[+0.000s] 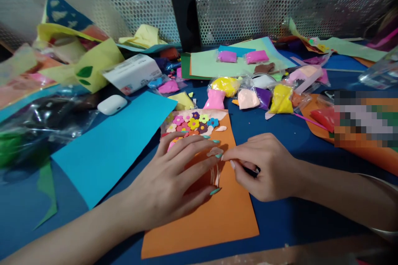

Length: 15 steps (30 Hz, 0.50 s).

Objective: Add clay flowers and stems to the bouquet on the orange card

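Note:
An orange sheet of paper [202,232] lies in front of me, with colourful clay flowers [193,123] clustered at its far end over a pale pink patch. My left hand [174,174] rests across the sheet, fingers stretched out and spread, covering some of the flowers. By its fingertips are a flat pale piece of clay [214,150] and several thin pale strands [215,176] stuck to the paper. Thumb and forefinger of my right hand [267,167] are pinched together at the edge of the pale piece. Whatever sits between them is too small to make out.
A blue sheet [118,145] and a white earbud case [112,104] lie to the left. Bagged clay packets, such as a yellow one [281,99], line the far side. A dark phone [186,20] stands against the perforated metal panel [264,0].

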### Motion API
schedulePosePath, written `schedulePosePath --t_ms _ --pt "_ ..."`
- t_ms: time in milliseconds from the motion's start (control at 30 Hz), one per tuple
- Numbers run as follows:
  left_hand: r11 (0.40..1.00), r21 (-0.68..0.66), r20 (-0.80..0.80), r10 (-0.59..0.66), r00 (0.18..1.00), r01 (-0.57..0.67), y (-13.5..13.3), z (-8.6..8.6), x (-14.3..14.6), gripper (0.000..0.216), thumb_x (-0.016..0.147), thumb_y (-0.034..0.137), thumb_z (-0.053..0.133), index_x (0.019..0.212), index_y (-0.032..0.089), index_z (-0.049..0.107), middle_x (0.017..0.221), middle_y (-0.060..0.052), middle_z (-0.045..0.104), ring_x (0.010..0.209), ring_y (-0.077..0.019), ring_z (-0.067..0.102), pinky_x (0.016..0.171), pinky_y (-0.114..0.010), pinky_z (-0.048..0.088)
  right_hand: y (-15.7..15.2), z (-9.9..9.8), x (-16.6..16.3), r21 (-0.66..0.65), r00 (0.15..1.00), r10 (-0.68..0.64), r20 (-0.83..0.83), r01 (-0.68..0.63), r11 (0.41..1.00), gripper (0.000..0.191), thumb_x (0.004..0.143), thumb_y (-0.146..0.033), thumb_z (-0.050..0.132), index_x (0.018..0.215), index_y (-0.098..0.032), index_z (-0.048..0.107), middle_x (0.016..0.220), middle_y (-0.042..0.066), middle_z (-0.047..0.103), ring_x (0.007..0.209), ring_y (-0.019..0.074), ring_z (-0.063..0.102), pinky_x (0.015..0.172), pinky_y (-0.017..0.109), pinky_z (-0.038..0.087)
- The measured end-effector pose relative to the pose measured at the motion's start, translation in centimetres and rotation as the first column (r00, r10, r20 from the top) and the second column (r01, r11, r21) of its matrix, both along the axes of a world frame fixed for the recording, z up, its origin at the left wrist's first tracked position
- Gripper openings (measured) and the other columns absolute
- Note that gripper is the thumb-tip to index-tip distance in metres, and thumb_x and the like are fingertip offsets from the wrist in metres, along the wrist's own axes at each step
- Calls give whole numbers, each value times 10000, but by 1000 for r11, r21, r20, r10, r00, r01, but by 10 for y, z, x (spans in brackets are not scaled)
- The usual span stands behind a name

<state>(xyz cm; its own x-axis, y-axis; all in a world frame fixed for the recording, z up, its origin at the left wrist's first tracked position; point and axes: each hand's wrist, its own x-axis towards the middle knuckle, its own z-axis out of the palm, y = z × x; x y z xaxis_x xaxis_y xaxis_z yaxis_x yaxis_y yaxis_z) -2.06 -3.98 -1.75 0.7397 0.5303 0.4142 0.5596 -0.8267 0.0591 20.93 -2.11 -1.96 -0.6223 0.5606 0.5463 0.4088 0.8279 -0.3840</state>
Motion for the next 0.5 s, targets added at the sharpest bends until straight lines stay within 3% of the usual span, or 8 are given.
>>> schedulePosePath --t_ms 500 --pt "997 -83 3 6 1000 -5 2 2 -2 399 898 364 586 1261 200 559 1273 -106 625 1182 -273 556 1001 -430 377 2 -2 0 1 1000 2 -4 -2 1000 168 757 -74 502 745 -161 646 469 -67 477 409 72 396 458 235 255"
